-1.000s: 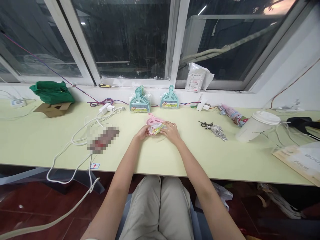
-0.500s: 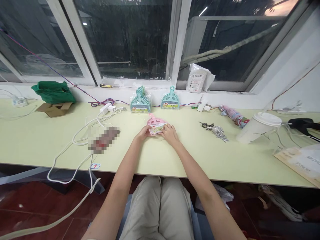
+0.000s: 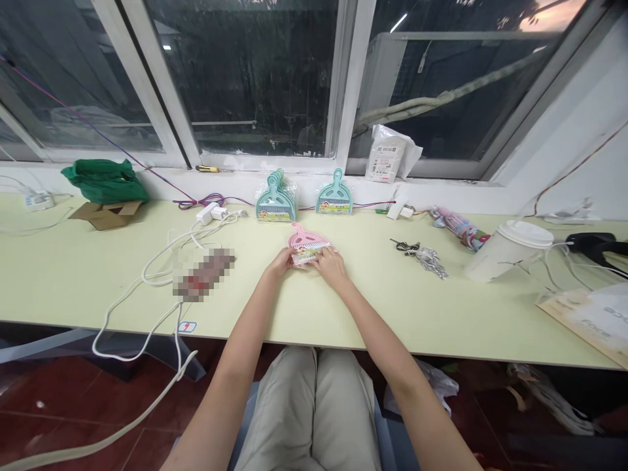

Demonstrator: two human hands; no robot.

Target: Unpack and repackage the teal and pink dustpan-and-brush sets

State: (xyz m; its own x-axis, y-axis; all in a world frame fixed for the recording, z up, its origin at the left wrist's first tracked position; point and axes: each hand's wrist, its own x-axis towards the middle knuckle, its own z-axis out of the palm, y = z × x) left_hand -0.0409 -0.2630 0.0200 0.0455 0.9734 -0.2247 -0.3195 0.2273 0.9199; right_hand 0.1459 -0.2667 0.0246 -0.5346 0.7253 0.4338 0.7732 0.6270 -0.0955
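A pink dustpan-and-brush set [image 3: 305, 238] with a printed card across its lower part lies at the middle of the pale yellow-green table [image 3: 314, 307]. My left hand [image 3: 281, 261] is closed on its lower left edge. On the lower right, my right hand [image 3: 331, 263] grips the same set, its fingers bent at the card. Behind it, against the wall, stand several packed teal sets [image 3: 275, 197] and, to their right, another teal set [image 3: 334, 193].
At left lie white cables [image 3: 147, 275], a brown carton [image 3: 105, 214] and a green cloth bag [image 3: 105, 182]. On the right are keys [image 3: 417, 252], a folded umbrella [image 3: 458, 229], a white cup [image 3: 510, 248] and a paper bag [image 3: 589, 320]. A window is behind.
My right hand's fingers have shifted slightly at the card's right side. The pink set has barely moved, and my left hand keeps its place.
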